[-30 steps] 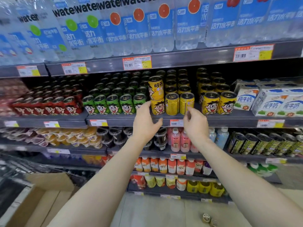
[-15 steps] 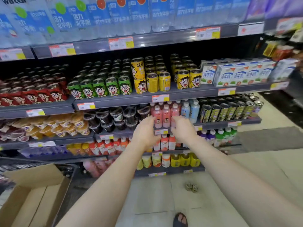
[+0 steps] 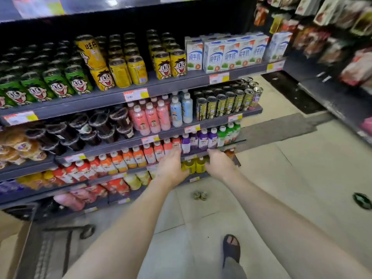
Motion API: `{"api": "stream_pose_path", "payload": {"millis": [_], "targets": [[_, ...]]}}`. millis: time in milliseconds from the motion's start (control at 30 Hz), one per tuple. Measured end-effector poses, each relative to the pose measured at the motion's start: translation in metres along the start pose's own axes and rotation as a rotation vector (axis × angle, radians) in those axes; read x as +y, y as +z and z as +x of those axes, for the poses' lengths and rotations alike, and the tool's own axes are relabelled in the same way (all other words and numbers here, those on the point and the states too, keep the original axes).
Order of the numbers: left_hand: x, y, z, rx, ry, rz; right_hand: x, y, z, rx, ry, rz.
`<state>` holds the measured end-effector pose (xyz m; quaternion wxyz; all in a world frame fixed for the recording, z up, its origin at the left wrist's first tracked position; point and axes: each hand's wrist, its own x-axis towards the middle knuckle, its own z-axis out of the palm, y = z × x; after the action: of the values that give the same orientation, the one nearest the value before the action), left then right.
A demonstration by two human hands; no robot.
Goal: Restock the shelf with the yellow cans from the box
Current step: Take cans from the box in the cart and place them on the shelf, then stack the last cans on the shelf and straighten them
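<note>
At the lower left edge of the frame you have the cardboard box (image 3: 12, 240), with only its flap and one wall in view, so what it holds cannot be told. In the upper left, green cans (image 3: 58, 83) fill the shelf (image 3: 171, 86) in rows. Just to their right stand the yellow cans (image 3: 128, 70), one of them stacked tilted on another at the front. A second pair of yellow cans (image 3: 171, 64) stands a gap further right on the same board. Below them, at the centre of the frame, your left hand (image 3: 171, 166) is stretched out in front of the lower rows of bottles, fingers straight, thumb spread, holding nothing. On the floor tiles under your hands stand two small cans (image 3: 200, 195), touching each other; their colour is too blurred to tell. Your right hand (image 3: 219, 164) is beside the left, near it but apart, its fingers loose and likewise holding nothing. To the upper right of the yellow cans, white milk cartons (image 3: 225, 55) line the shelf's end. At the bottom right of centre is your foot in a dark sandal (image 3: 231, 248).
</note>
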<state>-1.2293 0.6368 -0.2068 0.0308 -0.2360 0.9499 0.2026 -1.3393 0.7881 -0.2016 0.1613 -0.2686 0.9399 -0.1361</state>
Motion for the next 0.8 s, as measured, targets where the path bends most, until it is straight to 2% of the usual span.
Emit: {"api": "stream_pose_path", "payload": {"millis": [100, 233, 467, 700, 800], "targets": [[0.015, 0.045, 0.023, -0.067, -0.054, -0.05, 0.052, 0.024, 0.018, -0.095, 0.072, 0.005], [0.024, 0.117, 0.048, -0.179, -0.234, -0.155, 0.119, 0.058, 0.049, -0.268, 0.138, -0.015], [0.01, 0.265, 0.098, -0.377, -0.363, -0.1, 0.216, 0.149, 0.125, -0.5, 0.173, -0.017], [-0.058, 0.446, 0.179, -0.42, -0.475, -0.145, 0.289, 0.321, 0.222, -0.575, 0.192, 0.04], [-0.101, 0.535, 0.22, -0.381, -0.594, -0.27, 0.317, 0.414, 0.257, -0.59, 0.203, 0.064]]}}
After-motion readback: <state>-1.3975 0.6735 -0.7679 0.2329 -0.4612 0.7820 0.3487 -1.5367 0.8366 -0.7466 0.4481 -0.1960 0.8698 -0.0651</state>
